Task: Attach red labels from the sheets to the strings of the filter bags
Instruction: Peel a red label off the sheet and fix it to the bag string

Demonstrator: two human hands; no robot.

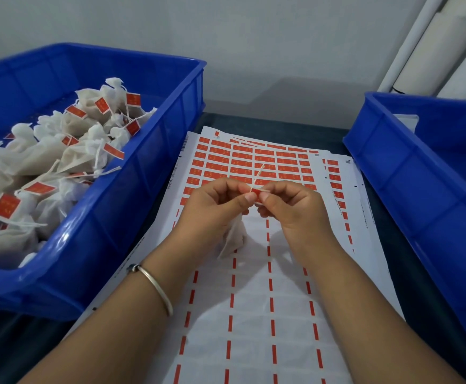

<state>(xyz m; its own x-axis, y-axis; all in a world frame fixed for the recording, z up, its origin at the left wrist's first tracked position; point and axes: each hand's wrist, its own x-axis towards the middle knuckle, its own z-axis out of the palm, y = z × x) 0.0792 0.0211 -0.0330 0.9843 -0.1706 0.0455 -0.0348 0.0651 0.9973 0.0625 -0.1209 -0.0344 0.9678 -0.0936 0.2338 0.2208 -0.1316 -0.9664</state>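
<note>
Both hands meet over the middle of the white label sheet [254,286], which lies flat between two bins so that fresh stickers sit directly under the work. The left hand [215,209] and the right hand [290,209] each pinch, thumb against forefinger, a small red rectangular label [257,193] folded around the thin pale string [257,176] of a white fabric filter bag [233,236]. The string's free end sticks up and away past the fingertips; the bag hangs below the left palm, seemingly so its weight keeps the string taut while the label is pressed shut.

On the near part of the sheet only narrow red strips remain, while full labels fill the far rows, which suggests peeling goes from near to far.

The large blue plastic bin [132,189] on the left holds a heap of bags carrying red tags, probably finished ones. A second blue plastic bin [409,173] stands on the right; its contents are mostly out of view.
</note>
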